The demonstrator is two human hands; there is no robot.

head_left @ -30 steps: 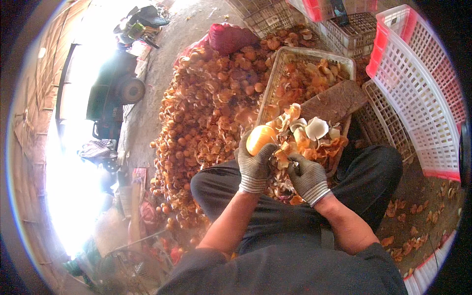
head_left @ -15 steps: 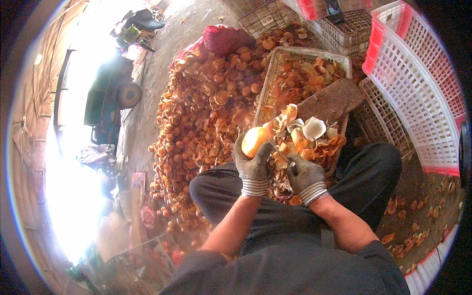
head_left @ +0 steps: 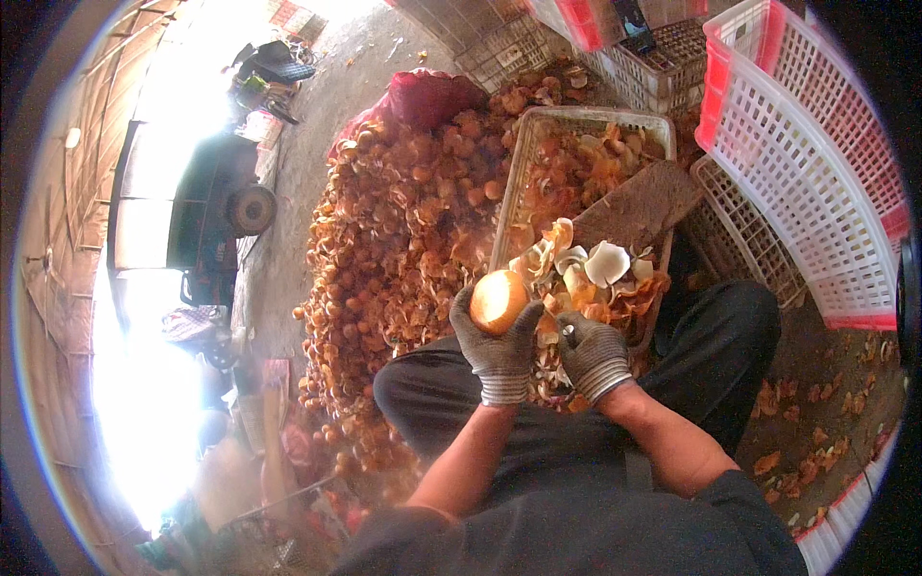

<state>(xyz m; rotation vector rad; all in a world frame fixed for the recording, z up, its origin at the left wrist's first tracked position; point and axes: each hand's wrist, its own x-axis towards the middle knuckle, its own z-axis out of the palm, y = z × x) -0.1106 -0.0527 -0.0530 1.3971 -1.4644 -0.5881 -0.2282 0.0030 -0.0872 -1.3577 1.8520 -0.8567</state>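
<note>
My left hand (head_left: 495, 350), in a grey knit glove with a striped cuff, grips a round onion (head_left: 499, 300). The onion's orange-brown skin is partly off, and a pale bare patch faces up. Close to its right, my right hand (head_left: 594, 357), gloved alike, is closed round a small knife (head_left: 568, 331); only a bit of it shows by the thumb, and the blade cannot be made out. Just beyond the hands, loose onion peels (head_left: 583, 278), some white and some orange, lie heaped at the near end of a crate (head_left: 523, 163).
Left of the crate spreads a large onion pile (head_left: 403, 230), with a red mesh sack (head_left: 434, 98) at its far end. A board (head_left: 643, 206) lies across the crate. White and red plastic crates (head_left: 802, 158) stand at the right. A wheeled vehicle (head_left: 216, 216) is at far left.
The onion has turned in my left hand, so a whiter patch shows. My right hand has drawn slightly away and down from it. The whole view has shifted a little.
</note>
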